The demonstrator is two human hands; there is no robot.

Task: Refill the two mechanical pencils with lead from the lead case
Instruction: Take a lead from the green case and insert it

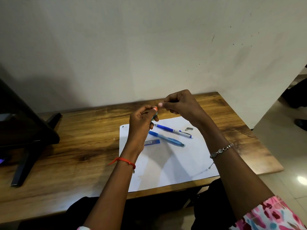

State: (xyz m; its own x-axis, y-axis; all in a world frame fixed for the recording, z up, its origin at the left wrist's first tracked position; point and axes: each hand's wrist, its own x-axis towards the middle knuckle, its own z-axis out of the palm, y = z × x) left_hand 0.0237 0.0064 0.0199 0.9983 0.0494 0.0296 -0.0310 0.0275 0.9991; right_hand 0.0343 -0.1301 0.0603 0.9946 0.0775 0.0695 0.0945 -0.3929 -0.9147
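Above the paper sheet [166,163], your left hand [141,123] closes on a small bluish item; your right hand [179,105] pinches something unseen. Both pencils [172,131] and lead case [152,142] lie on the sheet. Lead probably snaps easily: pinch lightly, mid-length.

Two blue pencils [173,130] [166,138] and lead case [152,142] lie flat.

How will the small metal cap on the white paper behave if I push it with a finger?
The metal cap looks tiny and probably very light, so it may skid on the smooth white paper. It seems roughly cylindrical and lies on its side, so it could roll away.
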